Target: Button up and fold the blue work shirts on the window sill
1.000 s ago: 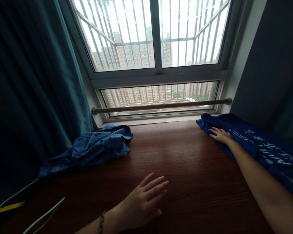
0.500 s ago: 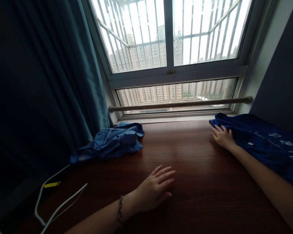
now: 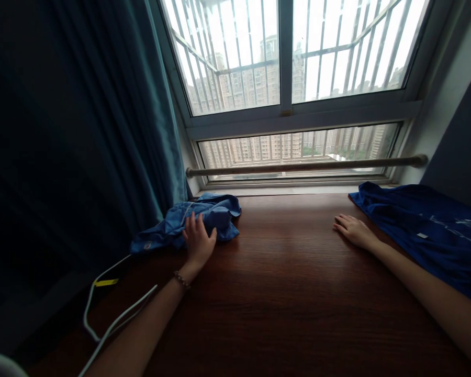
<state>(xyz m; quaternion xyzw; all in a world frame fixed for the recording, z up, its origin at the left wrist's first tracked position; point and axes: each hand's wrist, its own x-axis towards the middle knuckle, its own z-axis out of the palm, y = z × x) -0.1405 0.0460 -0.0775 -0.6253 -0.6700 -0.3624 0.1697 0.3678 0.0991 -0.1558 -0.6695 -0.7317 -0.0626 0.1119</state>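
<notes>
My left hand, with a bead bracelet at the wrist, reaches over a crumpled light-blue cloth garment at the left. Its fingers are spread over the near side of the cloth; whether they press on it I cannot tell. On the right, my right hand is over the brown wooden surface, fingers extended and holding nothing. Just beside it lies a dark-blue shirt with white printing and a small white tag, spread out and apart from the fingers.
A white cable with a yellow label loops at the lower left. A blue curtain hangs at the left. Behind the surface stand a window and a horizontal rail.
My left hand has moved from the middle of the surface left and forward to the light-blue garment. My right hand has come off the dark-blue shirt's edge. The view has shifted slightly.
</notes>
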